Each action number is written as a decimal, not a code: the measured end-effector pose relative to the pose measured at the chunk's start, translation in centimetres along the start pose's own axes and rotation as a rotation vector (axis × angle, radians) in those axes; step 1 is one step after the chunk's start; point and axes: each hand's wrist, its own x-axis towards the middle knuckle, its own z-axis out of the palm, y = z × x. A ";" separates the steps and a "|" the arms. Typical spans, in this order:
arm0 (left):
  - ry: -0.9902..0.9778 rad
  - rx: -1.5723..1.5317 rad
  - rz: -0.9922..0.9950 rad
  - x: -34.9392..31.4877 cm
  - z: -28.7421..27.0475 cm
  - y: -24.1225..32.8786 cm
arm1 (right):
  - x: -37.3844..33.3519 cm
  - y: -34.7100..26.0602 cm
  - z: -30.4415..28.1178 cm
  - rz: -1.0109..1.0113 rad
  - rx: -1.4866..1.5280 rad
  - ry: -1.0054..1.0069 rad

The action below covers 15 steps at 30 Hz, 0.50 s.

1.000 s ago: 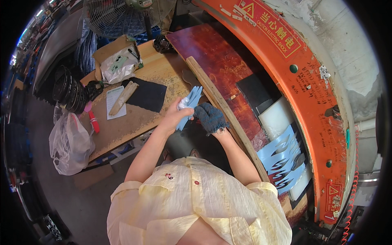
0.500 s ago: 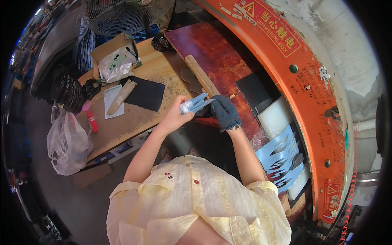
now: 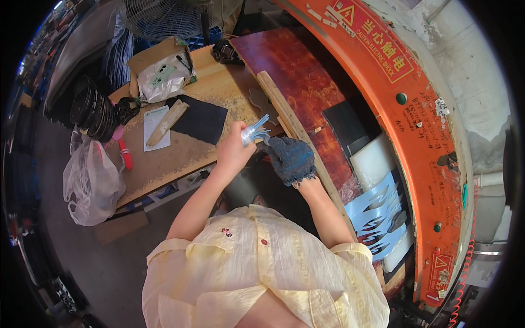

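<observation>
My bare left hand (image 3: 235,150) is closed around a bundle of light blue strips (image 3: 258,130) with something clear and shiny, like plastic film, wound about it. The strips' ends fan out past my fingers. Just to the right is my right hand (image 3: 291,158), in a dark knitted glove, its fingers bent together beside the bundle. A thin pale strip or tail of film (image 3: 266,140) runs from the bundle to these fingers; the glove hides how it is gripped. Both hands are held over the gap between the wooden bench and the reddish board.
The wooden bench (image 3: 199,158) bears a black sheet (image 3: 199,121), a wooden stick (image 3: 167,123), a red-handled tool (image 3: 125,154) and an open box (image 3: 161,71). A plastic bag (image 3: 93,183) hangs at left. Cut blue sheets (image 3: 377,210) lie right, below an orange machine beam (image 3: 404,98).
My left hand has turned the bundle so its strip ends point more up and away. My gloved hand has moved left and slightly nearer me. The view has shifted slightly.
</observation>
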 end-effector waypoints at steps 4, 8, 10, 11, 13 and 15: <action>0.138 0.160 0.236 -0.5 1.1 0.5 | 0.9 -0.5 -0.3 0.066 0.043 0.021; 0.241 -0.024 0.183 -0.2 1.7 0.3 | 1.1 -0.5 -1.1 0.166 0.148 0.133; 0.179 0.103 0.209 -0.1 2.0 0.2 | 0.9 -0.9 -1.0 0.137 0.099 0.065; 0.174 0.169 0.229 0.0 2.1 0.1 | 0.9 -1.3 -0.6 0.084 0.070 0.016; 0.121 0.183 0.238 0.0 2.5 -0.1 | 0.9 -1.8 0.3 -0.039 0.037 0.005; 0.074 0.184 0.239 0.2 2.7 -0.5 | 0.9 -1.8 1.2 -0.138 0.012 0.059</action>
